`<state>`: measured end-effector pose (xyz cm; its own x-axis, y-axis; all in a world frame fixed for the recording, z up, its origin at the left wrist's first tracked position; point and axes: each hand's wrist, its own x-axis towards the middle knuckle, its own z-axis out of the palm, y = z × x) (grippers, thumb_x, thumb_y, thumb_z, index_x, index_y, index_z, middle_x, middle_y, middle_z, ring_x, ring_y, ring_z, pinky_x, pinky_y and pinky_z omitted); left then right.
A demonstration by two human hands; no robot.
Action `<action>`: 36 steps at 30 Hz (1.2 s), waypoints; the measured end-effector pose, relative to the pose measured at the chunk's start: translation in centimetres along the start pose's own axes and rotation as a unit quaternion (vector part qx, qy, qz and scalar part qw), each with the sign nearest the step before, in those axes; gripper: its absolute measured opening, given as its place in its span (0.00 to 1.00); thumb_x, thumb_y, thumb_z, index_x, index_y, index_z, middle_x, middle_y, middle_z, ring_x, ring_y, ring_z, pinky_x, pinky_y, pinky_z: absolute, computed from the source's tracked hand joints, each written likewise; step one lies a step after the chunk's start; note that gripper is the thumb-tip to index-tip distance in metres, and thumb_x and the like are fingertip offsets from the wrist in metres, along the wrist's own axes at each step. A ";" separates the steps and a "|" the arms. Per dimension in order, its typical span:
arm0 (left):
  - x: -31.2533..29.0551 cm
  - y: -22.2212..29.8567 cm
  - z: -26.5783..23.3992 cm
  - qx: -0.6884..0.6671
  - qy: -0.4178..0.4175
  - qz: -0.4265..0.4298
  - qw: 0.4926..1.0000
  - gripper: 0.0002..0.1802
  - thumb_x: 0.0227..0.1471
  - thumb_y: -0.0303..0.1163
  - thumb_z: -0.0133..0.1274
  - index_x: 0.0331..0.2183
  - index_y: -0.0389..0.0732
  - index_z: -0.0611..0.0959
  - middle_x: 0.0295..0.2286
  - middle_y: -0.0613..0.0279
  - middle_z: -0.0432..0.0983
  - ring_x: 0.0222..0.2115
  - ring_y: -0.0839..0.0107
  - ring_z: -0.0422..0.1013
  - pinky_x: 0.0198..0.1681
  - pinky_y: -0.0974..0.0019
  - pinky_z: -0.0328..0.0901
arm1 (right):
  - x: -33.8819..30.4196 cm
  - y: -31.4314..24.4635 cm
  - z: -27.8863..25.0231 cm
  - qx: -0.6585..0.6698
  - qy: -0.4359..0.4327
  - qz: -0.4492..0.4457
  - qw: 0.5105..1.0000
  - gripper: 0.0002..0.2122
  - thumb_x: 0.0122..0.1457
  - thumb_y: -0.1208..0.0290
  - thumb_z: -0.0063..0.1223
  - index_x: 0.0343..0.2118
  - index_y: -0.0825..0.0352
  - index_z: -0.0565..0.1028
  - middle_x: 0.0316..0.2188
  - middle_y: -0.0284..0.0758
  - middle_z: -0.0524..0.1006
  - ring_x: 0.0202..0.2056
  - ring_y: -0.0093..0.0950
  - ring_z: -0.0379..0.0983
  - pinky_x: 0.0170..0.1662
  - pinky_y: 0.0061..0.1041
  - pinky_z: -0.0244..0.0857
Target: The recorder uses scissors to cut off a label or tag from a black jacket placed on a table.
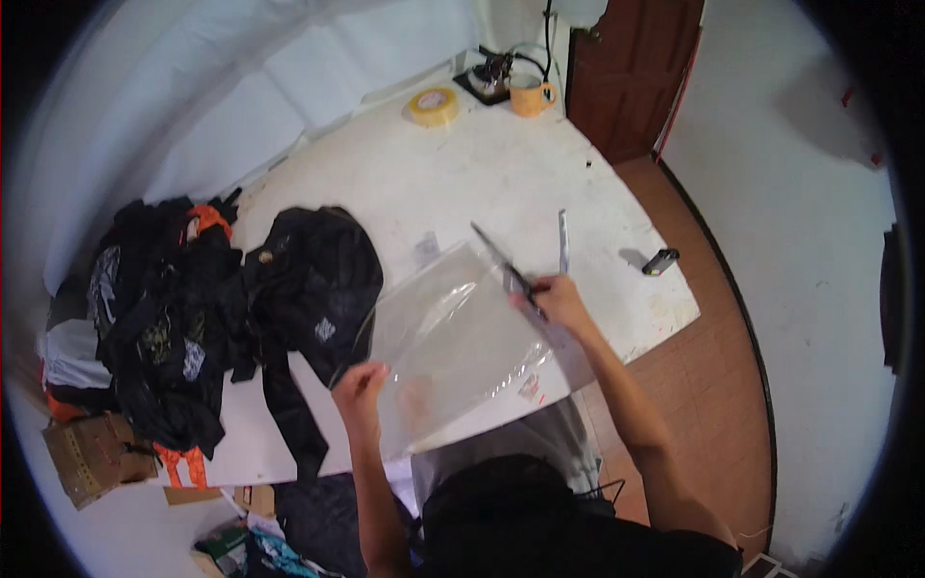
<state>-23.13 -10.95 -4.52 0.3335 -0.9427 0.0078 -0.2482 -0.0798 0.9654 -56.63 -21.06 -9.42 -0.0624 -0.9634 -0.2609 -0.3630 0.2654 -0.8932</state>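
A clear plastic bag [453, 337] is stretched out over the front part of the white table. My left hand [360, 387] pinches its left edge, close to a black garment. At the bag's far right side, my right hand [559, 306] is closed around a pair of dark scissors [501, 258], whose long blades point away and to the left. The scissors lie along the bag's right edge; whether they touch the plastic I cannot tell. Just beyond my right hand is a slim, pale, strip-like object [564, 236].
The black garment [323, 270] lies left of the bag, beside a heap of dark clothes [164, 318]. A tape roll [434, 107] and an orange mug [530, 96] stand at the table's far end. A small black object [661, 261] sits near the right edge. A cardboard box [96, 458] is at lower left.
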 end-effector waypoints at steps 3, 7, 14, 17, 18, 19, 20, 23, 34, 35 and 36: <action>-7.8 -5.2 -5.4 -0.032 -0.065 -0.062 0.995 0.05 0.48 0.20 0.58 0.31 0.32 0.83 0.28 0.64 0.78 0.30 0.78 0.71 0.37 0.75 0.65 | 2.8 2.1 -0.3 0.082 -0.023 -0.048 0.995 0.10 0.51 0.70 0.61 0.31 0.74 0.79 0.16 0.31 0.74 0.18 0.18 0.68 0.22 0.22 0.62; -14.5 -6.2 -5.3 -0.111 -0.144 -0.176 0.967 0.06 0.47 0.18 0.59 0.32 0.33 0.84 0.29 0.64 0.79 0.31 0.78 0.73 0.37 0.74 0.66 | 4.0 1.4 0.1 -0.064 0.023 -0.141 0.988 0.09 0.51 0.77 0.56 0.36 0.75 0.78 0.23 0.34 0.78 0.23 0.21 0.72 0.29 0.23 0.67; -13.5 -1.5 4.6 0.062 -0.440 0.205 0.872 0.07 0.46 0.25 0.60 0.32 0.37 0.84 0.31 0.58 0.80 0.33 0.64 0.74 0.38 0.66 0.68 | 0.2 -1.9 3.0 -0.087 0.138 -0.258 0.952 0.10 0.48 0.71 0.60 0.31 0.73 0.77 0.24 0.44 0.76 0.27 0.43 0.74 0.36 0.35 0.69; -13.2 2.1 4.5 0.090 -0.453 0.281 0.841 0.08 0.45 0.26 0.61 0.32 0.38 0.84 0.32 0.58 0.80 0.36 0.61 0.74 0.41 0.64 0.68 | -1.1 -2.2 3.2 -0.307 -0.030 -0.133 0.942 0.12 0.46 0.68 0.62 0.24 0.73 0.74 0.24 0.45 0.75 0.28 0.44 0.74 0.34 0.38 0.68; -13.0 2.9 3.9 0.089 -0.405 0.271 0.869 0.09 0.44 0.27 0.61 0.32 0.38 0.83 0.33 0.57 0.80 0.37 0.61 0.74 0.42 0.63 0.67 | -1.6 -2.1 3.3 -0.309 -0.029 -0.138 0.941 0.12 0.46 0.68 0.62 0.24 0.73 0.74 0.24 0.45 0.75 0.28 0.44 0.74 0.34 0.38 0.68; -12.5 2.9 2.9 0.132 -0.305 0.258 0.907 0.11 0.43 0.28 0.62 0.33 0.38 0.83 0.34 0.56 0.79 0.38 0.59 0.73 0.43 0.62 0.66 | -1.9 -1.4 3.4 -0.293 0.003 -0.167 0.942 0.14 0.45 0.66 0.63 0.23 0.73 0.72 0.24 0.45 0.75 0.27 0.45 0.73 0.33 0.39 0.67; -11.9 2.7 1.3 0.172 -0.201 0.241 0.934 0.13 0.43 0.29 0.63 0.34 0.37 0.83 0.36 0.55 0.79 0.39 0.57 0.73 0.45 0.60 0.66 | -1.9 -0.9 3.4 -0.275 0.034 -0.196 0.941 0.15 0.44 0.65 0.64 0.22 0.72 0.70 0.25 0.44 0.74 0.27 0.46 0.72 0.32 0.40 0.66; -10.6 -1.8 -3.2 0.268 -0.041 0.208 0.940 0.20 0.42 0.34 0.65 0.39 0.38 0.81 0.41 0.52 0.76 0.44 0.52 0.69 0.50 0.53 0.61 | -1.2 -0.7 3.3 -0.266 0.010 -0.129 0.955 0.12 0.45 0.68 0.62 0.25 0.71 0.72 0.28 0.43 0.74 0.27 0.47 0.72 0.33 0.41 0.67; -11.2 -4.6 1.6 0.386 -0.130 0.192 0.893 0.33 0.46 0.46 0.61 0.54 0.49 0.74 0.61 0.49 0.53 0.62 0.48 0.49 0.62 0.41 0.41 | -7.4 -3.1 7.4 -0.294 0.107 -0.343 0.886 0.06 0.50 0.77 0.55 0.31 0.68 0.78 0.31 0.39 0.74 0.27 0.39 0.75 0.29 0.36 0.71; -11.1 -4.8 1.0 0.388 -0.135 0.191 0.891 0.31 0.47 0.44 0.60 0.54 0.51 0.75 0.61 0.51 0.54 0.62 0.49 0.49 0.63 0.41 0.39 | -7.5 -2.6 7.5 -0.285 0.105 -0.354 0.885 0.05 0.50 0.76 0.56 0.31 0.67 0.78 0.31 0.38 0.74 0.26 0.38 0.75 0.29 0.35 0.71; -10.7 -5.2 0.6 0.388 -0.143 0.191 0.890 0.28 0.49 0.42 0.59 0.54 0.53 0.76 0.61 0.53 0.54 0.62 0.49 0.49 0.63 0.42 0.38 | -7.3 -2.3 7.2 -0.277 0.105 -0.363 0.883 0.05 0.50 0.74 0.57 0.30 0.66 0.79 0.30 0.38 0.74 0.26 0.38 0.75 0.28 0.35 0.71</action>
<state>-25.93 -0.63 -9.79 -0.1279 -0.9841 0.1235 -0.8849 0.1695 0.4338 -48.65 -14.32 -8.12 0.2234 -0.8735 0.4324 -0.7744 -0.4285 -0.4655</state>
